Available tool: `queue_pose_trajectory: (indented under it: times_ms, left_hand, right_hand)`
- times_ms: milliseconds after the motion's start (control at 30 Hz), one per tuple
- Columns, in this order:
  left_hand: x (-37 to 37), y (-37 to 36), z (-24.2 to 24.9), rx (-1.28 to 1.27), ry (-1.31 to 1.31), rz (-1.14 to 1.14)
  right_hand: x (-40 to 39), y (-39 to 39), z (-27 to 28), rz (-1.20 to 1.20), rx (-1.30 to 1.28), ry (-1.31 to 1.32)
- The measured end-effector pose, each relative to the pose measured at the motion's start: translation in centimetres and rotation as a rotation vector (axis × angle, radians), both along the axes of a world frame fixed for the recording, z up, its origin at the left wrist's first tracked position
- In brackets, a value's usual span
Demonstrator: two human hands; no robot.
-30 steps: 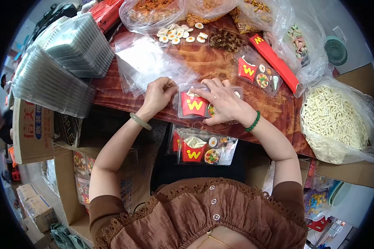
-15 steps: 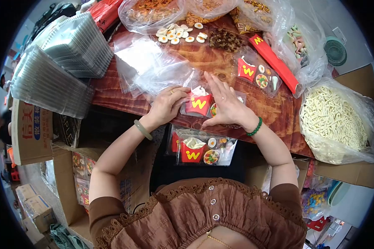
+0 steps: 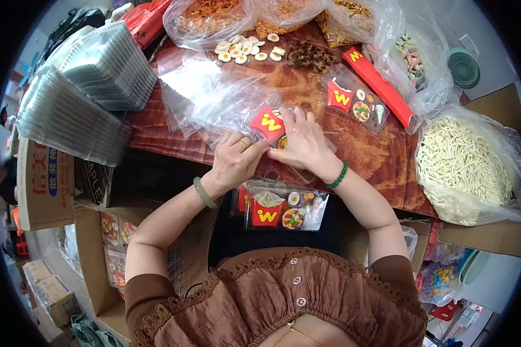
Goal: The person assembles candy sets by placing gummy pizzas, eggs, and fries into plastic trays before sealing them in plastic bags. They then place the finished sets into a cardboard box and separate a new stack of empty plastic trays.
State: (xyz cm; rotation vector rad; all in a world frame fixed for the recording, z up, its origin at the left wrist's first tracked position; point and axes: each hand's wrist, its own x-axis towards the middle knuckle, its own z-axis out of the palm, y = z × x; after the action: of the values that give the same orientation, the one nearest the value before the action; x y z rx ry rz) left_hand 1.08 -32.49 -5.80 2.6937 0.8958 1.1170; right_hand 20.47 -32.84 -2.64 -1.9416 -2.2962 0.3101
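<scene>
A clear plastic packet with a red fries box [image 3: 267, 122] bearing a yellow letter lies tilted on the table between my hands. At its lower left edge, the fingers of my left hand [image 3: 233, 161] are pinched together on the plastic. My right hand [image 3: 308, 146] covers the packet's right side, fingers bent over it and thumb against its lower edge. Part of a small round food piece shows under that thumb; the rest is hidden. Closer to my body, on my lap, rests another filled packet [image 3: 267, 215] with a red fries box, an egg piece and a round dish piece.
Loose clear bags [image 3: 200, 87] lie left of my hands. Egg pieces [image 3: 237, 49], brown bits [image 3: 309, 55], another packet [image 3: 356, 98] and a red strip [image 3: 379, 84] are beyond. Clear trays [image 3: 104, 69] are stacked left; a bag of cream-coloured strips [image 3: 463, 168] stands right.
The packet between my hands has turned and shifted slightly left. My right hand has moved left and bent its spread fingers over it; my left hand has come lower, pinching the edge.
</scene>
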Motion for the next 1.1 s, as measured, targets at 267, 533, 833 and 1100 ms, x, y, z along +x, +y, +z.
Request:
queue_pose_trajectory:
  times_ms: [267, 533, 833, 1100]
  left_hand:
    - [2.0, 1.9, -0.1, -0.061, -0.059, -0.035]
    - [4.0, 2.5, -1.3, -0.119, 0.188, -0.067]
    - [5.9, -3.0, 9.5, -0.442, -0.202, -0.627]
    - [0.6, -3.9, 16.6, -1.096, -0.709, -0.526]
  right_hand:
    - [3.1, -0.9, 0.1, 0.107, 0.13, 0.019]
    - [10.7, -2.4, -0.8, 0.54, 0.046, 0.289]
    - [8.0, -2.2, 4.7, 0.298, 0.325, 0.603]
    - [4.8, -6.7, 11.6, 0.228, 0.129, 1.063]
